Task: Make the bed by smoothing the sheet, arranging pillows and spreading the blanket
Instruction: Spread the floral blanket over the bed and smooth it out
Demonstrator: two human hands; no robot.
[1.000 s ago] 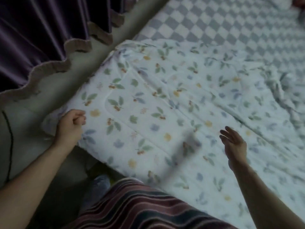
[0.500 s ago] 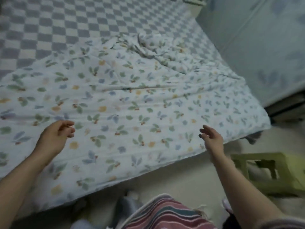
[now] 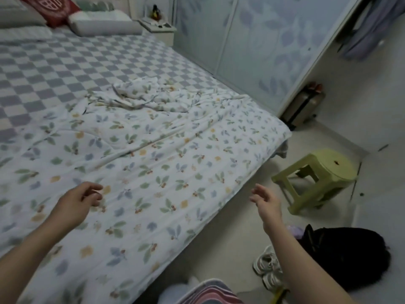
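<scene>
At the foot end of the bed: one thin white quilted blanket printed with green leaves, blue leaves and small cherries (image 3: 153,163), lying over a grey-and-white checked sheet (image 3: 72,66). The blanket covers only the lower stretch of the mattress, its long axis running across the bed from the near left edge toward the far right corner beside the pale wardrobe doors (image 3: 252,40); its upper hem points toward the headboard and is bunched in a crumpled fold near mid-bed, so spreading looks unfinished. Left hand (image 3: 76,202), hovering just above the blanket near its lower edge, fingers loosely curled and holding nothing, likely placed to take up the cloth. Right hand (image 3: 266,201), raised off the bed's side over the floor, fingers relaxed and slightly spread, empty, probably bound for the right corner. At the head: one long white pillow (image 3: 105,24) beside one red cushion with white lettering (image 3: 54,7), both apart from the blanket. On the floor: one pale green plastic stool (image 3: 322,170), white trainers (image 3: 268,270), one black bag (image 3: 350,257).
</scene>
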